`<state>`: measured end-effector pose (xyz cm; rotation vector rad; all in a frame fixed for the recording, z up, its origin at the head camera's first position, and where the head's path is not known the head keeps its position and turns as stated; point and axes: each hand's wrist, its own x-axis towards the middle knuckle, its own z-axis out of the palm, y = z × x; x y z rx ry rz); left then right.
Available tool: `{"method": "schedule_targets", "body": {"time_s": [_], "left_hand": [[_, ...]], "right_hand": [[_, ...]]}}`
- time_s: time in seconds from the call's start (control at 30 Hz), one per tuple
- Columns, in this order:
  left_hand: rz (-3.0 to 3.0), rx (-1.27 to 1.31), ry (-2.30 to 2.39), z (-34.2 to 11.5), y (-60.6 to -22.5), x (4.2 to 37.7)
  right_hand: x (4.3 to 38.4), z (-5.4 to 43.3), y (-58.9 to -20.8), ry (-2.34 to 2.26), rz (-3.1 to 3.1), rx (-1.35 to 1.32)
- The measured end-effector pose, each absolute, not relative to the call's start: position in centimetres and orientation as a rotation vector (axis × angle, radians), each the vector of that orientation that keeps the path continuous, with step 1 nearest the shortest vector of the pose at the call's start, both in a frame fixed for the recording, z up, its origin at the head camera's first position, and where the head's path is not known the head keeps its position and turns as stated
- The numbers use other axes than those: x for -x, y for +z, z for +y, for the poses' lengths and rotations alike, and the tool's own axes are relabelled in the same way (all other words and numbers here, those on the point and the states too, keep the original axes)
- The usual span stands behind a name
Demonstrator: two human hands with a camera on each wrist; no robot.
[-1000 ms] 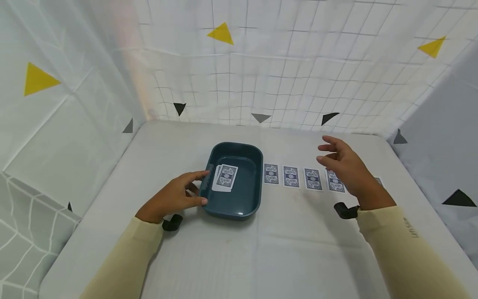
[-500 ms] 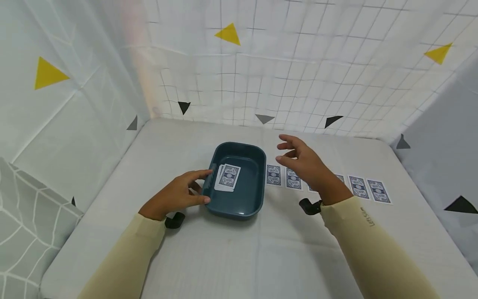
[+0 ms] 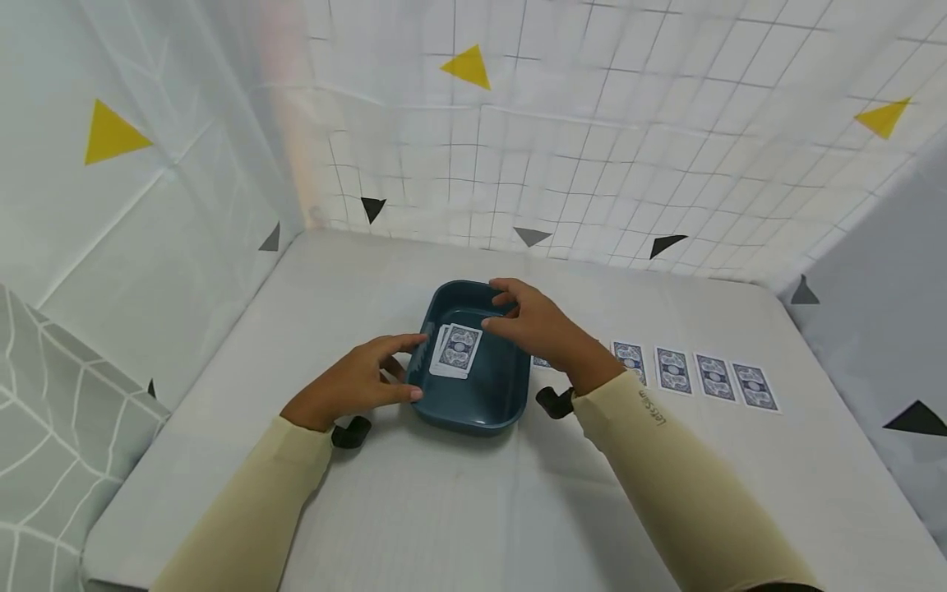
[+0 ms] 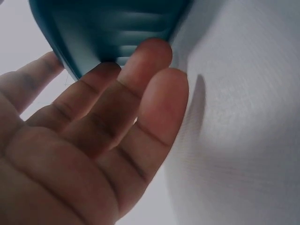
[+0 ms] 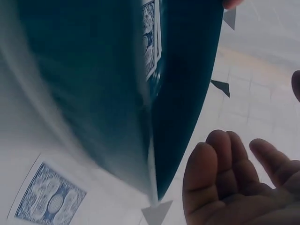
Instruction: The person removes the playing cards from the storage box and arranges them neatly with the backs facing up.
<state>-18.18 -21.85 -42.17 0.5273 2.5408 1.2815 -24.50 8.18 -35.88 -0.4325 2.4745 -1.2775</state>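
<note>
A dark teal plastic tray stands on the white-covered table, holding a small stack of playing cards, face down with blue-patterned backs. My left hand is at the tray's left side, thumb and index finger resting at its rim. In the left wrist view the other fingertips lie against the tray's outer wall. My right hand hovers over the tray's right rim, fingers loosely bent and nothing between them. The right wrist view shows this palm beside the tray, bare of any card.
Right of the tray, several face-down playing cards lie in a row; my right forearm covers part of it. A white grid-marked curtain with coloured triangles rises behind the table, and grey-white sheets hang at the sides.
My right hand has swept left from above the right part of the card row to over the tray, uncovering cards behind it. The left hand stays at the tray; the view has shifted slightly.
</note>
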Motion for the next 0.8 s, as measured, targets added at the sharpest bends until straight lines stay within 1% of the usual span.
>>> {"method": "schedule_targets", "body": {"time_s": [0.27,0.5,0.8], "left_hand": [[2.539,-0.552,1.279,-21.9,-42.2,18.2],[2.533,-0.563,1.283,-22.0,-42.4,18.2],[2.521,-0.573,1.305,-22.1,-42.3,18.2]], "right_hand": [[25.4,5.3,-36.6,-1.134,2.471,0.356],[25.2,3.5,-37.3,-1.018,2.524,0.281],[25.0,1.6,-38.3,-0.709,2.691,0.197]]}}
